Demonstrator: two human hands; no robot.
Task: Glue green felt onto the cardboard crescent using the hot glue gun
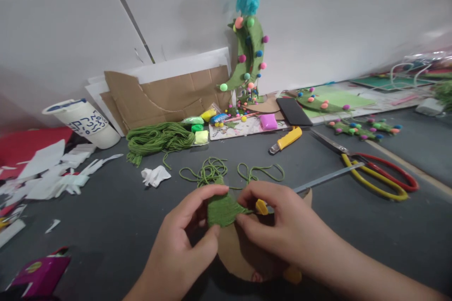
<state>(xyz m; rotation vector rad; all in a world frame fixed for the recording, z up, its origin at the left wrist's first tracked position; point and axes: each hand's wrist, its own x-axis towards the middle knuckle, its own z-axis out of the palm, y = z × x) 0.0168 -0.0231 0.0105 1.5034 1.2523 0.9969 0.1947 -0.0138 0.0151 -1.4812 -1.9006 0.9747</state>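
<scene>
A cardboard shape [233,251], its upper part wound in green yarn [222,209], is in front of me. My left hand [192,230] grips the wound part from the left, thumb below and fingers above. At its right edge, my right hand [278,218] pinches a narrow gathered length of the green yarn between thumb and fingertips. Loose loops of yarn [208,173] lie just beyond my hands. A yellow piece [262,207] shows beside my right fingers, partly covered; I cannot tell what it is. The cardboard's right side is hidden behind my right hand.
Large scissors [370,174] and a yellow utility knife [287,140] lie to the right. Behind are a green yarn hank [160,138], a pompom-covered green crescent [247,54] and a black phone [294,112]. Paper scraps [52,174] and a white cup [88,124] occupy the left.
</scene>
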